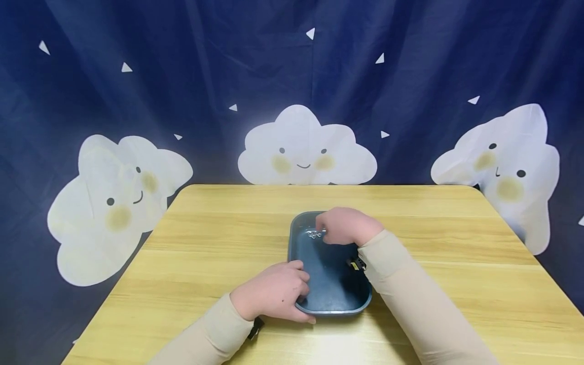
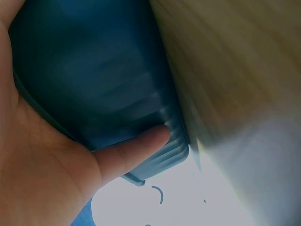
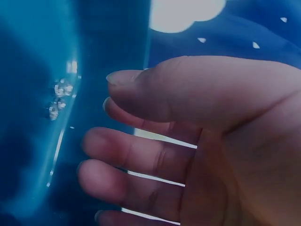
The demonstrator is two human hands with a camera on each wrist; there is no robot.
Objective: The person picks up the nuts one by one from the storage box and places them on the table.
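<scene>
A dark blue-green rectangular plastic tray (image 1: 326, 284) with rounded corners sits on the wooden table. My left hand (image 1: 280, 289) grips its near left edge, fingers over the rim inside and thumb (image 2: 136, 150) against the ribbed outer wall. Small shiny, glassy-looking pieces (image 1: 314, 234) lie in a little cluster at the far end of the tray floor. Just to their right, my right hand (image 1: 347, 225) reaches into the tray. In the right wrist view, its fingers (image 3: 108, 181) are loosely bent and apart, with nothing visible between thumb and forefinger; the pieces (image 3: 59, 96) lie beyond the fingertips.
The wood-grain table (image 1: 219, 243) extends on all sides of the tray. Behind it hangs a dark blue curtain (image 1: 274, 61) with white smiling clouds and small triangles. A small black device (image 1: 358, 263) shows at the right wrist, over the tray's right side.
</scene>
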